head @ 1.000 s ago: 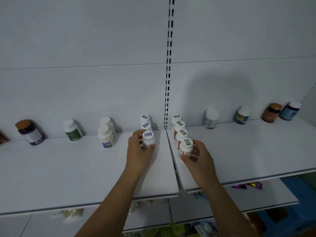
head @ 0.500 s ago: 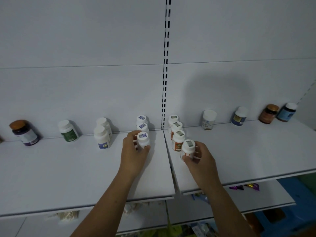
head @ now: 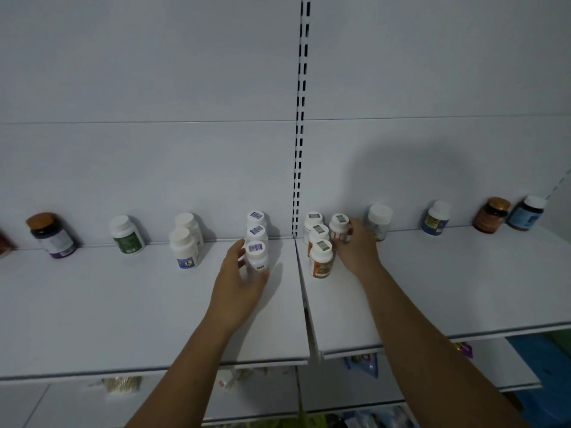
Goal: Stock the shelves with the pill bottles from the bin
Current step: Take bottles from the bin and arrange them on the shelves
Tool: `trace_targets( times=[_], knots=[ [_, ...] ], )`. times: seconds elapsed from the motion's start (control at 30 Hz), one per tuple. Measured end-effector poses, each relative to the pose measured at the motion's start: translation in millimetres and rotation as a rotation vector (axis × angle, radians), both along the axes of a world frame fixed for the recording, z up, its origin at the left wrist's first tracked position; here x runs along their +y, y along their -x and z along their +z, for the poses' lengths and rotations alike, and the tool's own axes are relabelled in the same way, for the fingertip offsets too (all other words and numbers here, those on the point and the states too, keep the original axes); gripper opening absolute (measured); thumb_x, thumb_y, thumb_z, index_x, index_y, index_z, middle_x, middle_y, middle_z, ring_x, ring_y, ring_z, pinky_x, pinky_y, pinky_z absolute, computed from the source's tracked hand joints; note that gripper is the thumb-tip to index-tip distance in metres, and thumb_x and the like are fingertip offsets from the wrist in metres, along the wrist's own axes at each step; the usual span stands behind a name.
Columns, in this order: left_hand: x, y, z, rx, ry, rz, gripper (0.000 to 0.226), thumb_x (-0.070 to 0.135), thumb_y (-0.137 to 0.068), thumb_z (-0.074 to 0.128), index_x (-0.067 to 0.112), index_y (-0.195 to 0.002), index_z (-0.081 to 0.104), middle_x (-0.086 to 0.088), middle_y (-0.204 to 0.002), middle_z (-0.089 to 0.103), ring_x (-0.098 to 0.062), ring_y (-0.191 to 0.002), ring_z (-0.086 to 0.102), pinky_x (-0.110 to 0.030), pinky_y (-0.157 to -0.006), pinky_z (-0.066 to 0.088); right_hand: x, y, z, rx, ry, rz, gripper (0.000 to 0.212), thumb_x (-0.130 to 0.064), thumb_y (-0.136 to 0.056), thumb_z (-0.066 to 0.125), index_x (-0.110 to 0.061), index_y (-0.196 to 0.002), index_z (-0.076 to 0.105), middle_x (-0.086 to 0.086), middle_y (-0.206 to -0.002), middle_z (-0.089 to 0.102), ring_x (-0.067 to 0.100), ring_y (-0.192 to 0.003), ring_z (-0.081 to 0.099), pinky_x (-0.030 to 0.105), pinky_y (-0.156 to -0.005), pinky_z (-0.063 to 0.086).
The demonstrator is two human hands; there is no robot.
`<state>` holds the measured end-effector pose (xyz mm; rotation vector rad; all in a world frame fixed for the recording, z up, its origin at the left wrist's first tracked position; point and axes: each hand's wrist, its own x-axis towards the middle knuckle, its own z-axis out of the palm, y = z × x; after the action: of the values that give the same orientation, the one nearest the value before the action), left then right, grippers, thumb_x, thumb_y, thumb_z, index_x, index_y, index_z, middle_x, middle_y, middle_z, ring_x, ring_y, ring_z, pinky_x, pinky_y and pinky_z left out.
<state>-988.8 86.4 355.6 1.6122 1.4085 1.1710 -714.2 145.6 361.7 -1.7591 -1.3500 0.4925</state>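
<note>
Head view: a smooth white back panel (head: 154, 88) with one slotted upright (head: 301, 118) rises behind two flat matte shelves, the left board (head: 108, 304) and the right board (head: 463, 288), which meet at that upright. The left hand (head: 239, 284) curls round the front bottle (head: 257, 257) of three round, white, sticker-capped ones in a row on the left board. The right hand (head: 355, 250) grips a fourth bottle (head: 340, 228), upright beside an orange-labelled row of three (head: 321, 262) near the right board's back edge.

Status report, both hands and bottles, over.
Left hand grips front bottle of blue-sticker row. Right hand holds second bottle beside orange-label row. White-capped bottle close to right hand, not blocking.
</note>
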Motion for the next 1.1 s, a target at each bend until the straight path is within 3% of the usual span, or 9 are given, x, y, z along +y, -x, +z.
trace_targets(
  times=[0.1, 0.2, 0.3, 0.5, 0.57, 0.63, 0.73, 0.87, 1.1],
  knots=[
    [-2.2, 1.8, 1.1, 0.0, 0.029, -0.031, 0.071, 0.027, -0.095, 0.076, 0.03, -0.155, 0.039, 0.017, -0.146, 0.052, -0.005, -0.129, 0.051, -0.028, -0.108, 0.044, 7.3, 0.0, 0.1, 0.043, 0.004, 0.001, 0.039, -0.005, -0.095, 0.063, -0.012, -0.133, 0.063, 0.007, -0.126, 0.07, 0.025, -0.115, 0.066, 0.036, -0.097, 0.052],
    [-1.2, 3.3, 0.4, 0.028, 0.05, -0.037, 0.07, 0.029, -0.095, 0.076, 0.031, -0.156, 0.039, 0.018, -0.147, 0.051, -0.007, -0.133, 0.051, -0.036, -0.113, 0.045, 3.6, 0.1, -0.1, 0.047, -0.006, 0.033, 0.022, -0.017, -0.103, 0.058, -0.017, -0.124, 0.066, 0.0, -0.113, 0.071, 0.02, -0.106, 0.067, 0.029, -0.082, 0.048],
    [-1.3, 3.5, -1.0, 0.033, 0.046, -0.038, 0.067, 0.027, -0.096, 0.075, 0.031, -0.155, 0.042, 0.014, -0.147, 0.056, -0.01, -0.133, 0.054, -0.04, -0.115, 0.046, -0.5, -1.0, -2.8, 0.037, 0.008, 0.063, 0.019, -0.023, -0.106, 0.055, -0.021, -0.121, 0.067, 0.0, -0.109, 0.072, 0.02, -0.102, 0.068, 0.024, -0.074, 0.045],
    [-3.4, -0.1, 3.4, 0.062, 0.049, -0.026, 0.066, 0.022, -0.096, 0.074, 0.027, -0.154, 0.043, 0.011, -0.148, 0.056, -0.013, -0.136, 0.054, -0.042, -0.118, 0.044, -35.2, 6.2, 12.3, 0.078, 0.079, 0.034, 0.046, -0.003, -0.105, 0.051, -0.005, -0.15, 0.046, 0.009, -0.141, 0.057, 0.028, -0.135, 0.051, 0.031, -0.104, 0.037],
    [-6.8, 1.4, 8.8, 0.074, 0.041, -0.028, 0.065, 0.024, -0.095, 0.075, 0.033, -0.151, 0.043, 0.018, -0.147, 0.053, -0.007, -0.134, 0.051, -0.041, -0.119, 0.043, -56.7, 9.9, 19.4, 0.044, 0.027, 0.004, 0.051, -0.004, -0.107, 0.048, -0.01, -0.157, 0.039, 0.01, -0.156, 0.049, 0.028, -0.142, 0.048, 0.034, -0.116, 0.037],
    [-13.9, 7.4, 18.6, 0.119, 0.004, -0.022, 0.068, 0.036, -0.095, 0.076, 0.038, -0.151, 0.038, 0.021, -0.15, 0.048, -0.005, -0.135, 0.048, -0.04, -0.119, 0.041, -82.2, 21.7, 32.4, 0.024, -0.089, 0.022, 0.05, -0.007, -0.107, 0.049, -0.017, -0.155, 0.042, 0.005, -0.154, 0.051, 0.02, -0.137, 0.053, 0.034, -0.112, 0.043],
    [-26.3, 30.4, 46.8, 0.264, -0.143, 0.048, 0.078, 0.053, -0.093, 0.07, 0.034, -0.159, 0.034, 0.012, -0.16, 0.043, -0.008, -0.145, 0.042, -0.036, -0.119, 0.037, -109.4, 59.6, 64.7, -0.029, -0.252, 0.19, 0.047, -0.023, -0.104, 0.059, -0.027, -0.149, 0.048, -0.002, -0.148, 0.054, 0.01, -0.132, 0.051, 0.033, -0.109, 0.046],
    [-51.2, 73.3, 93.7, 0.533, -0.327, 0.12, 0.07, 0.057, -0.095, 0.065, 0.028, -0.155, 0.043, 0.007, -0.152, 0.053, -0.014, -0.139, 0.049, -0.035, -0.111, 0.043, -110.1, 124.0, 100.1, -0.247, -0.216, 0.536, 0.06, -0.049, -0.1, 0.061, -0.035, -0.154, 0.039, -0.011, -0.156, 0.043, 0.011, -0.144, 0.037, 0.034, -0.118, 0.033],
    [-125.8, 195.7, 98.8, 0.797, -0.126, 0.398, 0.078, 0.074, -0.094, 0.053, 0.034, -0.159, 0.033, 0.005, -0.159, 0.046, -0.021, -0.144, 0.044, -0.049, -0.113, 0.045, -108.8, 248.0, 108.1, -0.467, -0.196, 0.946, 0.076, -0.064, -0.097, 0.056, -0.032, -0.16, 0.027, -0.006, -0.165, 0.033, 0.017, -0.151, 0.028, 0.044, -0.124, 0.027]
  ],
)
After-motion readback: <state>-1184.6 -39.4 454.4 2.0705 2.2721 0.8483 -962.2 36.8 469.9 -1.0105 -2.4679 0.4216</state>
